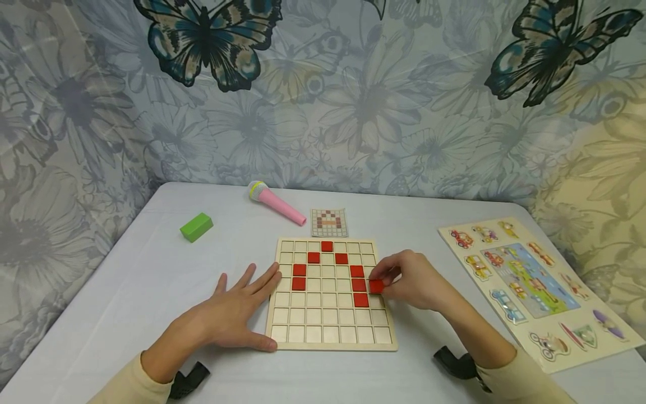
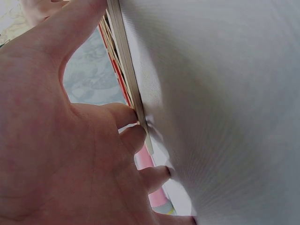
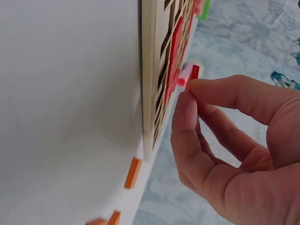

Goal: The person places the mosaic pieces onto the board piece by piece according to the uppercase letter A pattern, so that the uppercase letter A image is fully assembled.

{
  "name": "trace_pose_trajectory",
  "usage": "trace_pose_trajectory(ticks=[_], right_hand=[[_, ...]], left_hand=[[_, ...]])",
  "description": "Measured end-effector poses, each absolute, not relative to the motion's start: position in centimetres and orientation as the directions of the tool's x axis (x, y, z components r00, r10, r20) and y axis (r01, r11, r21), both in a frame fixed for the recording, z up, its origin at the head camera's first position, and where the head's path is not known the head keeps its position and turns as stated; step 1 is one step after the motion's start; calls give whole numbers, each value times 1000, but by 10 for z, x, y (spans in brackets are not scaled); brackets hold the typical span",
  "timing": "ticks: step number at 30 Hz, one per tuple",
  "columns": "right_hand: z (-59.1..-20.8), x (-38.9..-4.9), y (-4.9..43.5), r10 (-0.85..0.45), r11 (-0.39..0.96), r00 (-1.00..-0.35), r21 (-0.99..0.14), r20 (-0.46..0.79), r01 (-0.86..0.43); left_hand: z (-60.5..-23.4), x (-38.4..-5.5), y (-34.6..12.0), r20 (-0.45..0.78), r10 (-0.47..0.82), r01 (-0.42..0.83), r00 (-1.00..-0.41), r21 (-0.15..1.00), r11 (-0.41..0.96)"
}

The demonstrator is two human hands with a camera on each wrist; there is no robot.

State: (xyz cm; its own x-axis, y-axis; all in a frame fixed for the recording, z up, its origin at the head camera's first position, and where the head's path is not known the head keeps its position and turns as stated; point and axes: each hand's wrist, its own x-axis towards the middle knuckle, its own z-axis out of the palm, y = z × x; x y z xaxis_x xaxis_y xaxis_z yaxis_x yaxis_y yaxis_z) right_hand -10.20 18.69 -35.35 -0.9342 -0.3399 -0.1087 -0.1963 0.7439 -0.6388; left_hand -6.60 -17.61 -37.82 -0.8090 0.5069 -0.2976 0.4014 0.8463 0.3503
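Head view: right hand (image 1: 415,279) pinches a square red tile (image 1: 375,287) face up — left hand (image 1: 233,314), fingers spread, touches the board (image 1: 330,317).

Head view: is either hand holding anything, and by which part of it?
The right hand pinches one red tile by the side nearest the palm. The left hand holds nothing; its spread fingers touch the board along its left edge.
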Motion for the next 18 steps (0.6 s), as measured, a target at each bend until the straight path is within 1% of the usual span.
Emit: trace_pose_trajectory(ticks=[9,14,18], right_hand=[[-353,-106,170,-369,704,-914,-692,-166,-159],[-353,-106,162,-378,679,-910,-719,-170,-148],[-353,-107,154,-413,653,-898,-737,-153,-175]], left_hand=[[-379,-67,-177,-306,501,393,-810,351,850],[-376,-65,-177,-308,503,390,-808,360,847],[-376,-64,-177,-302,509,395,-806,366,843]])
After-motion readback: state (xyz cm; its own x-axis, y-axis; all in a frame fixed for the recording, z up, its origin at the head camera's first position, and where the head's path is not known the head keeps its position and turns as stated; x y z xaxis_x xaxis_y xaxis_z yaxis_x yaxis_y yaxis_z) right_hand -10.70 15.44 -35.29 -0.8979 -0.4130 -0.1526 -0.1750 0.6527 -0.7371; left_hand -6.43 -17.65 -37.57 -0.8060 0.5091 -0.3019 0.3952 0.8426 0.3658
